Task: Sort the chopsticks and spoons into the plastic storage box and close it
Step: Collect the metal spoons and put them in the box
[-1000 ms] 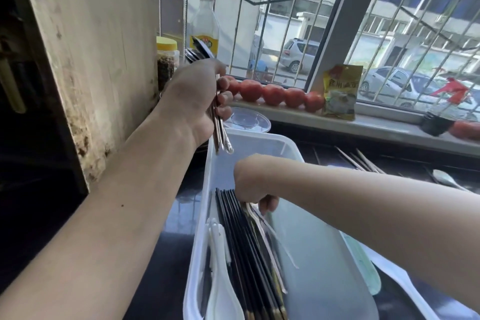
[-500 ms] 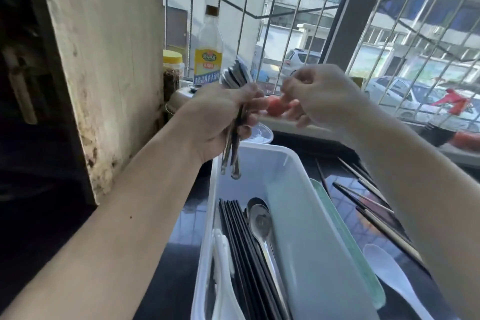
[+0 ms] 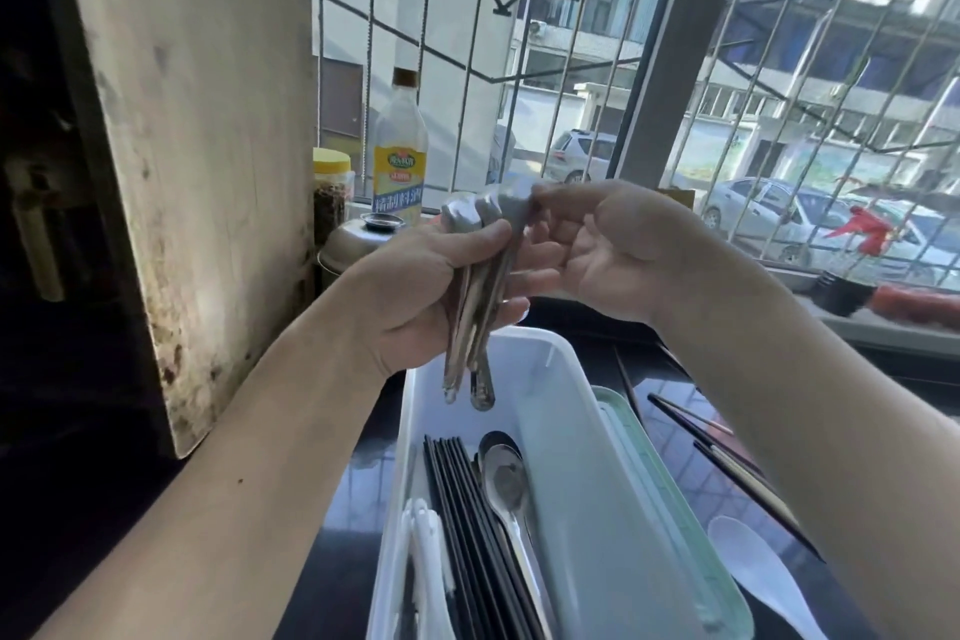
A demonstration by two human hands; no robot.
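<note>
The left hand (image 3: 415,296) is gripping a bunch of metal spoons (image 3: 480,286) above the far end of the long translucent white plastic storage box (image 3: 571,431), fingers wrapped tight around the handles, bowls pointing up and handle ends hanging down toward the box. The right hand (image 3: 613,250) is reaching in from the right, its fingertips touching the blurred spoon bowls at the top of the bunch; whether they are pinching one cannot be told.

Inside the box, a row of black chopsticks (image 3: 467,525) is lying lengthwise left of centre, with shiny metal spoons (image 3: 506,483) just beside them on the right and white plastic spoons (image 3: 428,572) along the left wall. The pale green box lid (image 3: 670,509) is lying against the box's right side. Further right on the dark countertop (image 3: 691,478), several loose dark chopsticks (image 3: 727,463) and one white plastic soup spoon (image 3: 748,566) are lying outside the box.
</note>
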